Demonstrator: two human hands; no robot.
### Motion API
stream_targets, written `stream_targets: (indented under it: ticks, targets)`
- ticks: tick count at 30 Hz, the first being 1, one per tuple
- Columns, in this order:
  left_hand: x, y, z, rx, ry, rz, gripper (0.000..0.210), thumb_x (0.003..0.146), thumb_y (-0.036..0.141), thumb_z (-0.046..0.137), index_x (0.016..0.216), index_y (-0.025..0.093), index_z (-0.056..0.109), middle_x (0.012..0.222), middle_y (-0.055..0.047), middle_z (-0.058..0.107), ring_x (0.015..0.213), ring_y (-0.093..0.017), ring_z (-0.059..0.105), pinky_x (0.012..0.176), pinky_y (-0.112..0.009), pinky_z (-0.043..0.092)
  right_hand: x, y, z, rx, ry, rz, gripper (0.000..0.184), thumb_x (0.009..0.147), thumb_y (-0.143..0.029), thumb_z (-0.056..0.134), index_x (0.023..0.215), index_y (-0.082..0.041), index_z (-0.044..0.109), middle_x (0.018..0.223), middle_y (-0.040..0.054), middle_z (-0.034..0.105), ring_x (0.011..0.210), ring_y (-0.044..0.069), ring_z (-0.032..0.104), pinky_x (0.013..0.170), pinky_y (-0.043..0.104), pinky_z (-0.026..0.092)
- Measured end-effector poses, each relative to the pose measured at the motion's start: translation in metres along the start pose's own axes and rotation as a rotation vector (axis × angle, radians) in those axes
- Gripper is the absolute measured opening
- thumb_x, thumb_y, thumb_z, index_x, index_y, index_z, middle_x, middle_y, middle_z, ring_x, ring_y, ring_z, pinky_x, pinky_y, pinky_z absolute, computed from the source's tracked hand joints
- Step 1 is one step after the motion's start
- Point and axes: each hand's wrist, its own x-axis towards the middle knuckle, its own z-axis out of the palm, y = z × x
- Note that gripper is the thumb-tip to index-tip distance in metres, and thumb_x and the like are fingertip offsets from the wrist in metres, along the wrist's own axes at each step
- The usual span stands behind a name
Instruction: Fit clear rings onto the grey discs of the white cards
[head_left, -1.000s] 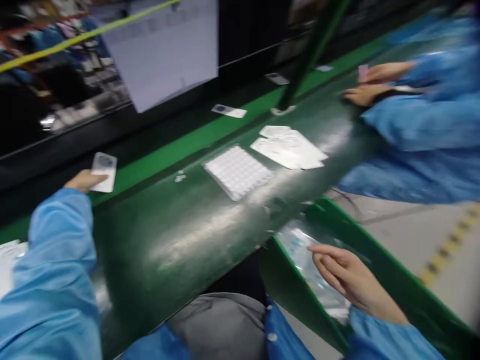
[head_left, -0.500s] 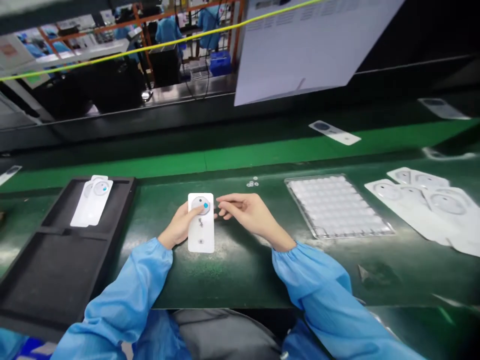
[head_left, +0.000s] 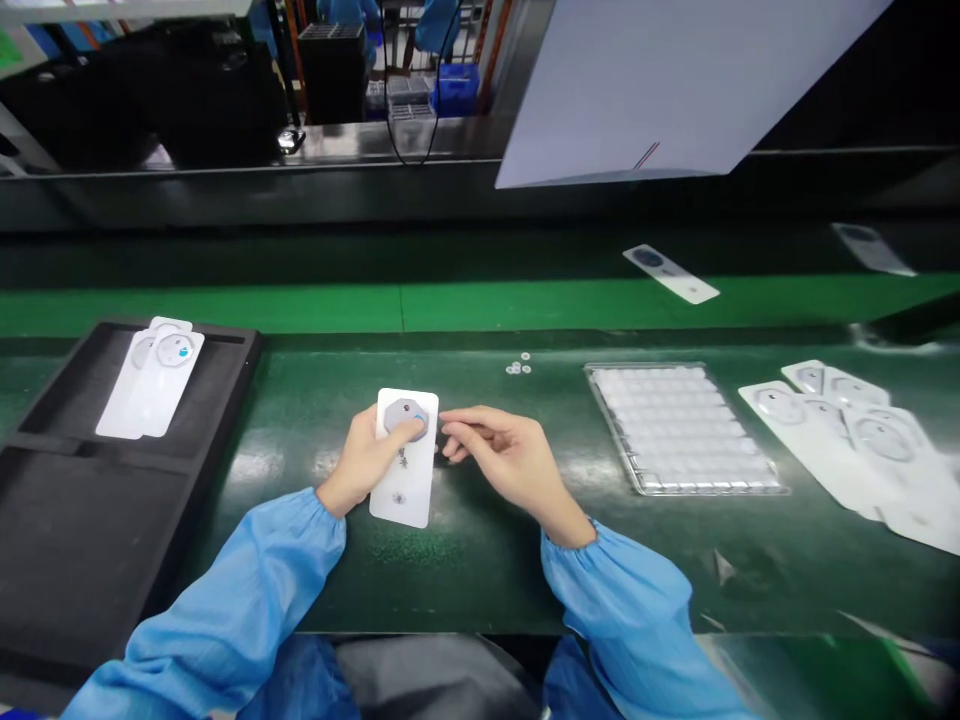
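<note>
My left hand (head_left: 369, 455) is closed on a white phone-back-shaped panel (head_left: 405, 490), its thumb lying over the grey round camera area near the top. A blue spot shows beside the thumb tip, with dark printing further down. Just off the panel's right edge is my right hand (head_left: 502, 455), its thumb and forefinger drawn together and its other fingers curled. Whatever may be between those fingertips is too small to make out. Several small white rings (head_left: 517, 367) lie on the green bench beyond this hand.
A black tray (head_left: 97, 540) at left bears white panels (head_left: 154, 385). To the right stands a clear tray of white pieces (head_left: 679, 425), then a pile of panels (head_left: 862, 450). More panels (head_left: 673, 275) lie on the green strip behind. A white sheet (head_left: 645, 90) hangs above.
The head view has shifted and tilted downward. The panel in my left hand has turned slightly clockwise, and my right hand stays close to its right edge.
</note>
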Motion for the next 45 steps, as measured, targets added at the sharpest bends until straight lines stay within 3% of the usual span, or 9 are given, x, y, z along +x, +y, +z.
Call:
stream_targets:
  ticks: [5, 8, 10, 15, 20, 25, 30, 38, 45]
  targets:
    - [0.000, -0.001, 0.000, -0.013, 0.006, 0.024, 0.035, 0.076, 0.043, 0.080, 0.091, 0.014, 0.068, 0.078, -0.003, 0.069, 0.063, -0.014, 0.060, 0.058, -0.024, 0.048, -0.004, -0.004, 0.010, -0.408, 0.105, -0.262, 0.022, 0.099, -0.032, 0.061, 0.101, -0.022, 0.080, 0.085, 0.0065, 0.077, 0.068, 0.017, 0.072, 0.065, 0.030, 0.064]
    - [-0.001, -0.001, 0.000, 0.018, 0.018, 0.069, 0.034, 0.079, 0.044, 0.078, 0.093, 0.014, 0.069, 0.081, -0.004, 0.070, 0.066, -0.014, 0.061, 0.060, -0.024, 0.048, -0.005, -0.008, 0.013, -0.603, 0.110, -0.446, 0.022, 0.101, -0.023, 0.058, 0.109, -0.024, 0.078, 0.092, 0.0060, 0.079, 0.079, 0.019, 0.074, 0.075, 0.032, 0.064]
    - [-0.002, -0.001, 0.000, 0.078, 0.014, 0.110, 0.034, 0.082, 0.043, 0.076, 0.097, 0.014, 0.071, 0.081, -0.004, 0.070, 0.067, -0.015, 0.061, 0.060, -0.024, 0.047, -0.005, -0.008, 0.013, -0.688, 0.092, -0.491, 0.024, 0.102, -0.022, 0.056, 0.114, -0.025, 0.077, 0.097, 0.0056, 0.080, 0.082, 0.020, 0.075, 0.078, 0.031, 0.064]
    - [-0.003, -0.005, -0.002, 0.234, -0.025, 0.226, 0.029, 0.086, 0.041, 0.072, 0.096, 0.013, 0.074, 0.078, -0.003, 0.069, 0.066, -0.015, 0.059, 0.059, -0.024, 0.045, -0.005, -0.001, 0.008, -0.845, -0.016, -0.440, 0.026, 0.104, -0.025, 0.053, 0.117, -0.023, 0.076, 0.103, 0.0071, 0.080, 0.085, 0.021, 0.077, 0.075, 0.031, 0.063]
    - [-0.003, -0.007, -0.004, 0.317, -0.002, 0.284, 0.027, 0.090, 0.039, 0.069, 0.096, 0.014, 0.074, 0.080, -0.003, 0.070, 0.070, -0.015, 0.060, 0.062, -0.023, 0.046, -0.003, 0.005, 0.005, -0.948, -0.114, -0.386, 0.030, 0.105, -0.024, 0.050, 0.123, -0.019, 0.074, 0.096, 0.0085, 0.079, 0.078, 0.021, 0.075, 0.069, 0.030, 0.060]
    - [-0.003, -0.006, -0.007, 0.301, -0.046, 0.258, 0.026, 0.091, 0.038, 0.066, 0.102, 0.015, 0.072, 0.082, -0.003, 0.069, 0.071, -0.016, 0.061, 0.064, -0.024, 0.048, -0.001, 0.006, 0.006, -0.931, -0.125, -0.388, 0.032, 0.105, -0.023, 0.048, 0.125, -0.022, 0.073, 0.094, 0.0076, 0.078, 0.078, 0.019, 0.074, 0.067, 0.029, 0.058]
    - [-0.003, -0.008, -0.009, 0.282, -0.077, 0.261, 0.022, 0.085, 0.021, 0.064, 0.105, 0.016, 0.071, 0.085, -0.002, 0.071, 0.072, -0.016, 0.062, 0.067, -0.024, 0.050, 0.001, 0.006, 0.008, -0.860, -0.113, -0.345, 0.030, 0.103, -0.023, 0.052, 0.122, -0.022, 0.075, 0.098, 0.0079, 0.080, 0.080, 0.021, 0.076, 0.071, 0.031, 0.060]
    - [-0.003, -0.008, -0.008, 0.382, -0.078, 0.302, 0.018, 0.084, 0.017, 0.061, 0.099, 0.015, 0.069, 0.084, -0.002, 0.070, 0.073, -0.017, 0.063, 0.068, -0.025, 0.049, 0.004, 0.007, 0.010, -0.797, -0.061, -0.304, 0.022, 0.099, -0.022, 0.058, 0.107, -0.022, 0.078, 0.100, 0.0070, 0.081, 0.085, 0.023, 0.077, 0.075, 0.033, 0.061]
    - [-0.003, -0.010, -0.009, 0.394, -0.093, 0.325, 0.026, 0.085, 0.017, 0.059, 0.109, 0.016, 0.069, 0.085, -0.002, 0.070, 0.072, -0.016, 0.062, 0.069, -0.025, 0.049, 0.001, 0.010, 0.010, -0.862, -0.078, -0.311, 0.029, 0.102, -0.025, 0.054, 0.121, -0.020, 0.074, 0.098, 0.0092, 0.080, 0.077, 0.022, 0.075, 0.070, 0.032, 0.059]
